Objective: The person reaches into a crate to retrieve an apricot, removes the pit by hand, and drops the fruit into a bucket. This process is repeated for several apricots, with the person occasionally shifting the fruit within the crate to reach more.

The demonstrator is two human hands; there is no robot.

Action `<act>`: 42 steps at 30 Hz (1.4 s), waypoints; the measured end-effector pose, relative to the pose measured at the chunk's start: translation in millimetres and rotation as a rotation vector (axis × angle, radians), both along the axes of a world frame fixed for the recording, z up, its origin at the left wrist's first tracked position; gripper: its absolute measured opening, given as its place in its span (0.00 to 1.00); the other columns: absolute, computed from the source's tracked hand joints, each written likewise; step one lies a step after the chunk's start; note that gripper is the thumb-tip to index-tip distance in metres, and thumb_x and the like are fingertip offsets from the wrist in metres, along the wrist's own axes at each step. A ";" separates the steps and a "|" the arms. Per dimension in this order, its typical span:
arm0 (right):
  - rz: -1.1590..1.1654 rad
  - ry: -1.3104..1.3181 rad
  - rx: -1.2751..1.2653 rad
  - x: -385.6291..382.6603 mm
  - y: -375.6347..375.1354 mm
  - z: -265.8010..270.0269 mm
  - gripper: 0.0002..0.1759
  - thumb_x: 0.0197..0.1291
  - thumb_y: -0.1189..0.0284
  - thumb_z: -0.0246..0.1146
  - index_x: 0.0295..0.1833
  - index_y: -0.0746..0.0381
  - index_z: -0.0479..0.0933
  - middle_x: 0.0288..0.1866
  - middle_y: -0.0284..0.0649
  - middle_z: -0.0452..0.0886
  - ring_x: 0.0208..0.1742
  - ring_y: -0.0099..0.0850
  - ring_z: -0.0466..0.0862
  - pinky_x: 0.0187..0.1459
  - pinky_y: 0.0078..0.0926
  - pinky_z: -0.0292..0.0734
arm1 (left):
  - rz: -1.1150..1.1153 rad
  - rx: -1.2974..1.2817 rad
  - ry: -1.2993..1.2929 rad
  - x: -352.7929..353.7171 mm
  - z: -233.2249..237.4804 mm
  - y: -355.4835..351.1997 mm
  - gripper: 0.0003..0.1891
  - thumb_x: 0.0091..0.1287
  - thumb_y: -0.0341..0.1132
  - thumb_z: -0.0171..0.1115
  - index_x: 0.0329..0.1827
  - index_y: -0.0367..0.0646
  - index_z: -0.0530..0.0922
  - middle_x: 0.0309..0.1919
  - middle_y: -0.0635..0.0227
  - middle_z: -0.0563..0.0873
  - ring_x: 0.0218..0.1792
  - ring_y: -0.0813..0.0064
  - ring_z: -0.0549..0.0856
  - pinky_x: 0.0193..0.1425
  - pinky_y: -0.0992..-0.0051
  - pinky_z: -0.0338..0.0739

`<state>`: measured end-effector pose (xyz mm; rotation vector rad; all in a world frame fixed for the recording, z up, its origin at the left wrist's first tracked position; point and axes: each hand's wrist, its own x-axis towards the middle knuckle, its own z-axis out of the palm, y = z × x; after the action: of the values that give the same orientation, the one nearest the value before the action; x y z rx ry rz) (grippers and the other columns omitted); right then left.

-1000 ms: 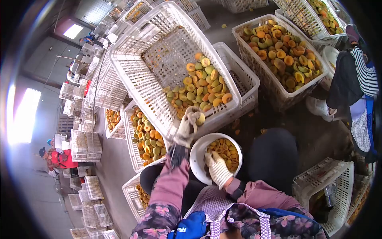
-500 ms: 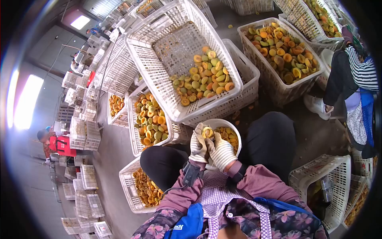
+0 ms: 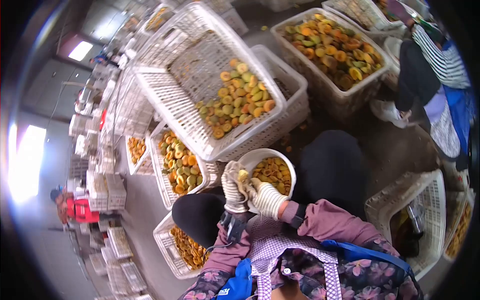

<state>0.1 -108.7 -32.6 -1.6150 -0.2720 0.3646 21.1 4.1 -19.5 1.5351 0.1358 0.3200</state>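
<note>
My left hand (image 3: 234, 187), in a soiled white knit glove, is closed around a pale yellow apricot (image 3: 243, 175). My right hand (image 3: 268, 199), in a striped white glove, is closed right beside it, its fingertips near or touching the fruit. Whatever the right fingers hold is hidden. Both hands are over the near left side of a round white bucket (image 3: 293, 176) between my knees, which contains many small yellow-orange pieces (image 3: 274, 170). Just beyond it, a tilted white crate (image 3: 165, 92) has apricot halves (image 3: 235, 102) gathered in its lower right corner.
More crates of apricots stand at left (image 3: 162, 187) and upper right (image 3: 300, 60). A crate of darker orange pieces (image 3: 167, 250) sits by my left knee. At lower right, a white crate (image 3: 435, 215) holds a clear bottle (image 3: 416, 217). A person in a striped sleeve (image 3: 435, 55) sits at right.
Both hands have moved slightly left and down, off the bucket's middle, still close together at the apricot. The whole view has shifted, with the crates appearing further left.
</note>
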 end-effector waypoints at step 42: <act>-0.023 1.013 0.426 6.1 0.3 26.7 0.21 0.63 0.47 0.52 0.36 0.56 0.70 0.14 0.30 0.64 0.11 0.24 0.63 0.13 0.24 0.57 | 0.157 -0.741 0.253 158.6 51.2 50.4 0.17 0.70 0.47 0.43 0.38 0.43 0.73 0.29 0.65 0.79 0.28 0.69 0.77 0.37 0.74 0.74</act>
<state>6.2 -108.3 -5.9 -0.8642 0.4194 0.9762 179.7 54.5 31.7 0.8226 0.5166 0.1662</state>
